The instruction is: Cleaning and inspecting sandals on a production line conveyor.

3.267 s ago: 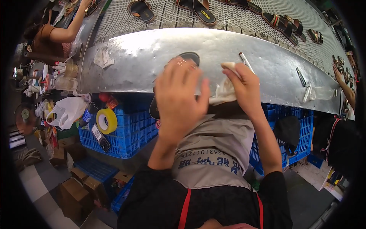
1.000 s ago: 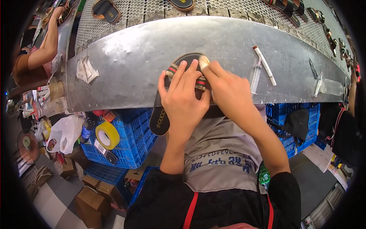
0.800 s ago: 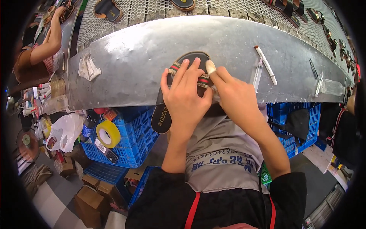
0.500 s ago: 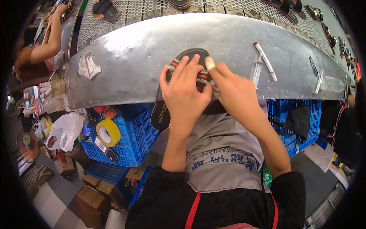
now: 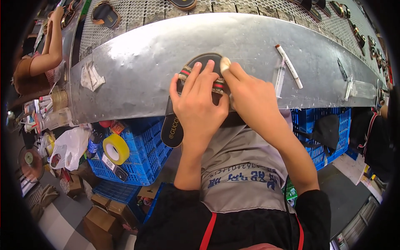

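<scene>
A dark slide sandal (image 5: 192, 62) with a green-and-red striped strap lies at the near edge of the metal bench. My left hand (image 5: 198, 98) is closed over it, fingers across the strap and insole, thumb bent at the strap's right side. A black insole heel with gold lettering (image 5: 172, 130) sticks out past the bench edge beside my left wrist; my hand hides how it joins the front part. My right hand (image 5: 252, 93) has its fingers bent together, with a white cloth (image 5: 225, 64) over a fingertip that touches the sole's right rim near the toe.
On the metal bench (image 5: 146, 50) lie a crumpled white cloth piece (image 5: 91, 77), a red-capped marker (image 5: 288, 66), a syringe (image 5: 279, 81), tweezers (image 5: 342, 69) and a clear bottle (image 5: 361, 90). Beyond runs a mesh conveyor (image 5: 146, 10) with sandals. Blue crates (image 5: 141, 152) stand below; a co-worker (image 5: 43, 62) sits left.
My right hand's white-covered fingertip has shifted slightly along the sandal's rim. My left hand keeps its hold on the sandal. The whole view has moved a little.
</scene>
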`<state>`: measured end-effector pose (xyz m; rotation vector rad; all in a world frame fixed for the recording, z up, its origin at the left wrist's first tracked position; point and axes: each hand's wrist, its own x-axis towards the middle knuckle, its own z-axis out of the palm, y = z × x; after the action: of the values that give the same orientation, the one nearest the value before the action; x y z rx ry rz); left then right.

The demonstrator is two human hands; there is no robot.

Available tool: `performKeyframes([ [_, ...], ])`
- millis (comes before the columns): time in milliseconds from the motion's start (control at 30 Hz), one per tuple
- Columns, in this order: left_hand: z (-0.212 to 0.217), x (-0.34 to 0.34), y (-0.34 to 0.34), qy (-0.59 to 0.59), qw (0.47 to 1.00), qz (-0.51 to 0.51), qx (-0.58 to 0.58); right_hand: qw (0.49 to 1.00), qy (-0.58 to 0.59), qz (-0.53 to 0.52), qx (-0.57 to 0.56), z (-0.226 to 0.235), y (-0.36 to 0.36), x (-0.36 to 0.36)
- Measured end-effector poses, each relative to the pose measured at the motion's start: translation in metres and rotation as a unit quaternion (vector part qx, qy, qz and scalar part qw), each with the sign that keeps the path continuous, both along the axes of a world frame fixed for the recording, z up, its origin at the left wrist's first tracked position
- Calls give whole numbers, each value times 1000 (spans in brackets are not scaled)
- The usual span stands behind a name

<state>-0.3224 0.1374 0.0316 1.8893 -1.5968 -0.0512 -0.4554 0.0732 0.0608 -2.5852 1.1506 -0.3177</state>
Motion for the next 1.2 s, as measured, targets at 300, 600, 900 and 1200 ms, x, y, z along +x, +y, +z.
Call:
performKeyframes([
  [300, 1, 1, -3, -19, 1000, 9, -5, 997, -41, 45, -48, -9, -28, 9],
  [600, 4, 2, 0, -28, 1000, 5, -8, 983, -120, 67, 123, 10, -24, -56],
  [900, 7, -2, -1, -48, 999, 5, -7, 572, -651, 122, 483, 50, -37, -115],
  [1200, 8, -4, -3, -56, 998, 0, 11, 532, -739, -41, 412, 67, -71, -209],
])
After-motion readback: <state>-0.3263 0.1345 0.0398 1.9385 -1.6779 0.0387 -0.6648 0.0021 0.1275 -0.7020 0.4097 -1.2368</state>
